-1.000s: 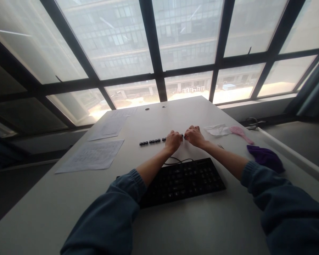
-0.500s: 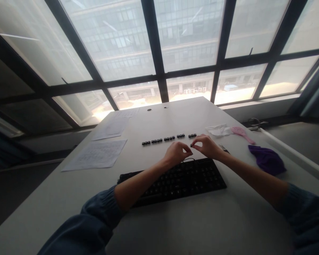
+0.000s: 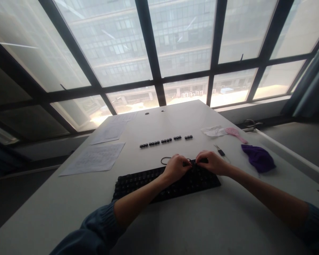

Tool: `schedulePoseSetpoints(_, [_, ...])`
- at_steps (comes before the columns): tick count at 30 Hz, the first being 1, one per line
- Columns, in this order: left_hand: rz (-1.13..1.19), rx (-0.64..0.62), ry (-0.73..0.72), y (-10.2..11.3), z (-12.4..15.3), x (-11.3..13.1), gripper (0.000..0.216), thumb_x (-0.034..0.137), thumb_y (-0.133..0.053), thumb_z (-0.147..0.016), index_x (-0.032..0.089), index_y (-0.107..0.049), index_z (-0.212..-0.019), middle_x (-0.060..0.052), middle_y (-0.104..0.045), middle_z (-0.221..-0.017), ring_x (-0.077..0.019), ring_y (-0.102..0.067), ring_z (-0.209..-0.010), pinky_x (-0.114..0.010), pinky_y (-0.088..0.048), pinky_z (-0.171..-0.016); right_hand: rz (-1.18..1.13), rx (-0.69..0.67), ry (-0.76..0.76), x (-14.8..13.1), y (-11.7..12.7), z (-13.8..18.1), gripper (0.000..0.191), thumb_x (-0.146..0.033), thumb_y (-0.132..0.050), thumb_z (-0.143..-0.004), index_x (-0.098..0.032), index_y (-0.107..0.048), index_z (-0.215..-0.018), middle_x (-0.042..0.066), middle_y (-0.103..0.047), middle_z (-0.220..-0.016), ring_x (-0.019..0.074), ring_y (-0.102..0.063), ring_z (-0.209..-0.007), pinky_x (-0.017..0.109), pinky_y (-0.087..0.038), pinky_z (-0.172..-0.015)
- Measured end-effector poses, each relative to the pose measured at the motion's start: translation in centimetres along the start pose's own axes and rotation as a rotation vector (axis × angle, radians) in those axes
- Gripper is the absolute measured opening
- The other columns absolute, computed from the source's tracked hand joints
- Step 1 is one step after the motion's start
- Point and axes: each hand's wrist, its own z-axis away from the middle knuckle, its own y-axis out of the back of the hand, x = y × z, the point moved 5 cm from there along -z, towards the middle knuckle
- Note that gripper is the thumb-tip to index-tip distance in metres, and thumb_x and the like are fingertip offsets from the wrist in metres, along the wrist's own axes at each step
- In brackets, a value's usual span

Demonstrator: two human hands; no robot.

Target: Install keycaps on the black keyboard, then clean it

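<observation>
A black keyboard lies on the white table in front of me. My left hand and my right hand rest curled at the keyboard's far edge, fingertips pinched close together over the top row of keys. What the fingers hold, if anything, is too small to see. Beyond them, several loose black keycaps sit in a row on the table. The keyboard's cable loops just behind my left hand.
Printed paper sheets lie at the left. At the right are a crumpled white tissue, a pink brush, a small dark tool and a purple cloth. Large windows rise behind the table's far edge.
Both hands have drawn back from the keycap row to the keyboard's far edge. The row of keycaps, partly covered a second ago, now shows in full.
</observation>
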Motion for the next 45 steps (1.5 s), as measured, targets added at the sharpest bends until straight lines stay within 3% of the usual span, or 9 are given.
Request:
schedulePoseSetpoints(15, [-0.144, 0.053, -0.176, 0.1, 1.1, 1.5, 0.014, 0.017, -0.069, -0.083, 0.024, -0.080, -0.082, -0.003, -0.076, -0.091, -0.0211, -0.059, -0.091, -0.031, -0.048, -0.083, 0.069, -0.030, 0.139, -1.5, -0.4, 0.3, 0.022, -0.004, -0.064, -0.082, -0.023, -0.075, -0.084, 0.005, -0.073, -0.091, 0.0223, -0.063, -0.093, 0.037, -0.052, -0.086])
schedulePoseSetpoints(24, [-0.196, 0.030, -0.181, 0.1, 0.9, 1.8, 0.015, 0.018, -0.066, -0.086, 0.023, -0.079, -0.080, -0.005, -0.075, -0.090, -0.0217, -0.058, -0.091, -0.033, -0.047, -0.082, 0.094, -0.013, 0.183, -2.2, -0.3, 0.3, 0.024, -0.003, -0.062, -0.084, -0.022, -0.075, -0.081, 0.006, -0.072, -0.091, 0.0225, -0.061, -0.094, 0.037, -0.052, -0.084])
schedulePoseSetpoints(34, [-0.296, 0.016, -0.244, 0.1, 2.3, 2.8, 0.018, 0.024, -0.061, -0.094, 0.023, -0.078, -0.089, -0.006, -0.074, -0.099, -0.0226, -0.056, -0.094, -0.037, -0.047, -0.088, 0.030, 0.032, 0.134, -0.8, -0.6, 0.5, 0.018, -0.008, -0.065, -0.084, -0.023, -0.075, -0.084, 0.006, -0.073, -0.094, 0.0221, -0.066, -0.094, 0.038, -0.053, -0.086])
schedulePoseSetpoints(45, [-0.259, 0.035, -0.247, 0.0, 2.3, 2.8, 0.020, 0.024, -0.059, -0.095, 0.022, -0.078, -0.090, -0.005, -0.074, -0.098, -0.0225, -0.056, -0.093, -0.036, -0.048, -0.089, 0.033, 0.024, 0.115, -0.4, -0.8, 0.6, 0.017, -0.010, -0.062, -0.087, -0.023, -0.073, -0.087, 0.006, -0.072, -0.093, 0.0222, -0.064, -0.093, 0.038, -0.052, -0.085])
